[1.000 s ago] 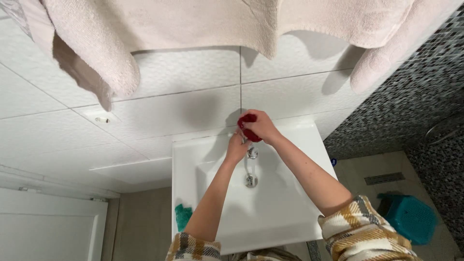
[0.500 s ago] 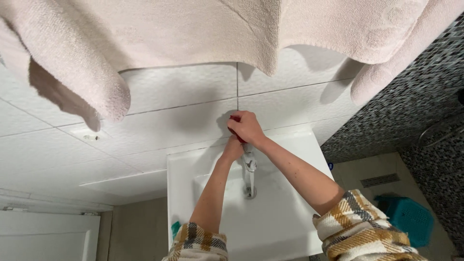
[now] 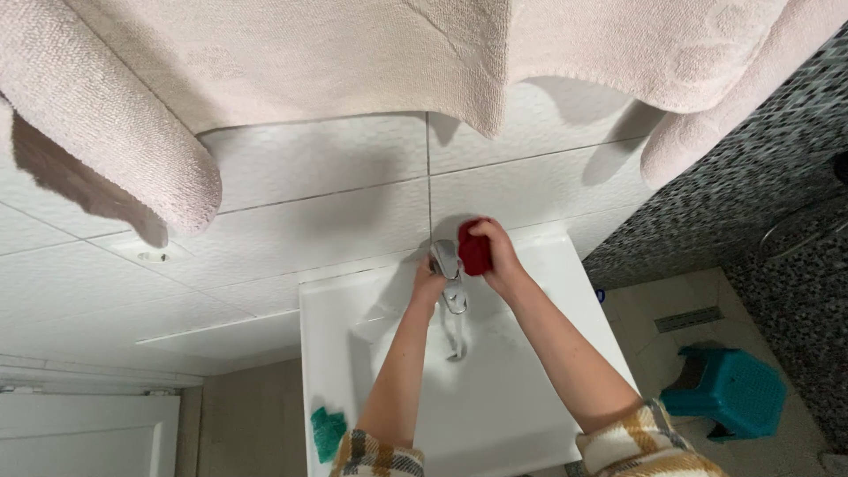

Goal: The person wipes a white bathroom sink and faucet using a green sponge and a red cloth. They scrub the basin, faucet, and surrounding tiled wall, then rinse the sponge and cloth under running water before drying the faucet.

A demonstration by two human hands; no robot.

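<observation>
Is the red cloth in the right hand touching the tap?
Touching. The head view shows the red cloth, bunched in the right hand, pressed against the side of the chrome tap with no gap.

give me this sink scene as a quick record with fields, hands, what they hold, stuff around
place: white sink under a white tiled wall
left hand: on the chrome tap
right hand: grips a red cloth beside the tap
sink rim: green cloth at the near left corner
overhead: pale towel hanging
floor: teal stool at right
</observation>
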